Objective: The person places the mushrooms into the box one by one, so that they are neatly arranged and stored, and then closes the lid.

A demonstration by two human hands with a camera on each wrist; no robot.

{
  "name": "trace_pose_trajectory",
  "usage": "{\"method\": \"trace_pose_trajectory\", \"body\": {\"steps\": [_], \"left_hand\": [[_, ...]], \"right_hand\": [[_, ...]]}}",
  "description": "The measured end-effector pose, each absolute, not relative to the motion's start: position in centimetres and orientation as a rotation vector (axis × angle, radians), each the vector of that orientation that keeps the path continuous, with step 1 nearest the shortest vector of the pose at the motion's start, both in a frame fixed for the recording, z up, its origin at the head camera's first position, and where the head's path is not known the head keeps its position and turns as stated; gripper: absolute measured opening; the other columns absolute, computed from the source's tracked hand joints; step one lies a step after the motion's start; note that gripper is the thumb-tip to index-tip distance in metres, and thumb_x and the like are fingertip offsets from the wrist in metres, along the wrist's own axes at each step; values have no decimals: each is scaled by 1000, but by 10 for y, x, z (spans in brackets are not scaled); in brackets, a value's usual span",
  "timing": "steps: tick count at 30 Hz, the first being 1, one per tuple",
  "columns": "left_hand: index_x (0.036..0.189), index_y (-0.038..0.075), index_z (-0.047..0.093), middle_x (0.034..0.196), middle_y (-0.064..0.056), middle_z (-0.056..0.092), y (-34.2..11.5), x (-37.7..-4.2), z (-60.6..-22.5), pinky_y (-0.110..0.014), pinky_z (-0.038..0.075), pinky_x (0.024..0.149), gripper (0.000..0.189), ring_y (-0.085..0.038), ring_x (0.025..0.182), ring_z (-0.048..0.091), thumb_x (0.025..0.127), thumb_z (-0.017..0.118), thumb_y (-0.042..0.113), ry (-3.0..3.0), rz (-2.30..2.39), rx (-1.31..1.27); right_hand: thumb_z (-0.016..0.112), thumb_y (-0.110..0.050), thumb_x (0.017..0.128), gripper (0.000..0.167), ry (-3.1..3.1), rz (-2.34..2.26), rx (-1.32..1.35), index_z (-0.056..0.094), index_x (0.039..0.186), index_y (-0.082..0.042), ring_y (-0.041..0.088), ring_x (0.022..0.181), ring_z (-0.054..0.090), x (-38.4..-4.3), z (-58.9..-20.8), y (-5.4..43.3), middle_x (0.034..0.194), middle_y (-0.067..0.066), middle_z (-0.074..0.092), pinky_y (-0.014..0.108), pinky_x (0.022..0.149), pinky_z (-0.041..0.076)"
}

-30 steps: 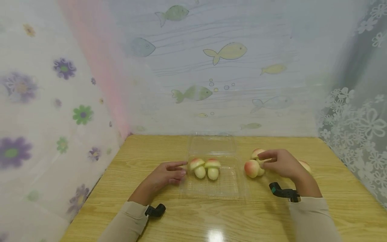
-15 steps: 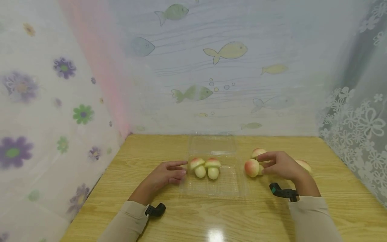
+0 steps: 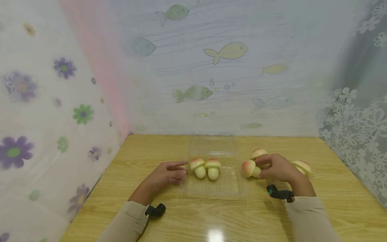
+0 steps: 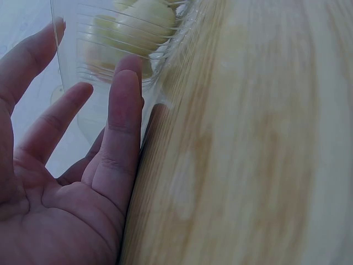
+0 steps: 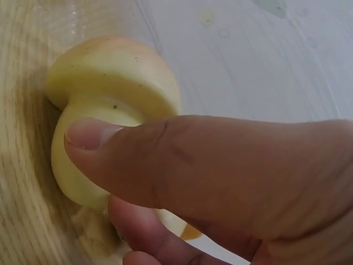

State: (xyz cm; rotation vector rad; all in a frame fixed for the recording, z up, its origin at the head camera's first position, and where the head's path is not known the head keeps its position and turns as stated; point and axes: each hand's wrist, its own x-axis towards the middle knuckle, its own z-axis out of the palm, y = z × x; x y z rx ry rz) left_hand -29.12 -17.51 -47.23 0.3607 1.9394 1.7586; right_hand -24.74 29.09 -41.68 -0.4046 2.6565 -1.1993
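A clear plastic clamshell box (image 3: 213, 190) lies with its lid folded back. Two mushrooms (image 3: 213, 163), cream with reddish caps, sit side by side in its left half. Beside the box's left wall is my left hand (image 3: 163, 174), fingers extended; the left wrist view has its fingertips (image 4: 126, 83) against the ridged plastic. Right of the box, my right hand (image 3: 276, 168) pinches the stem of a mushroom (image 3: 249, 168) lying on its side. In the right wrist view the thumb crosses that mushroom's pale stem (image 5: 69, 165), with fingers curled beneath, partly hidden.
Another mushroom (image 3: 259, 153) lies behind the right hand, partly covered by it. One more mushroom (image 3: 302, 166) lies to the right of that hand. The wooden table (image 3: 193, 218) meets a fish-print curtain (image 3: 223, 67) at its back edge.
The right hand has come down onto the front mushroom and shifted slightly left with it, turning its cap leftward so the stem shows. The left hand and box have not moved.
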Motion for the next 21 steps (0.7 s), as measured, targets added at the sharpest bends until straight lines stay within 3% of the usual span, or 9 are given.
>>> {"method": "trace_pose_trajectory", "body": {"steps": [13, 21], "left_hand": [[152, 14, 55, 139, -19, 62, -174, -291, -472, -37, 60, 91, 63, -23, 109, 69, 95, 79, 24, 1935, 1760, 351], [152, 13, 54, 141, -19, 60, -174, -291, -472, -37, 60, 91, 62, -23, 110, 69, 95, 78, 23, 1936, 1764, 354]], "right_hand": [[89, -27, 82, 62, 2743, -1048, -406, 67, 132, 3, 47, 127, 59, -250, -424, 285, 135, 24, 65, 54, 95, 56], [90, -34, 81, 65, 2756, -999, -391, 69, 131, 3, 46, 125, 60, -255, -430, 283, 133, 22, 68, 56, 98, 54]]}}
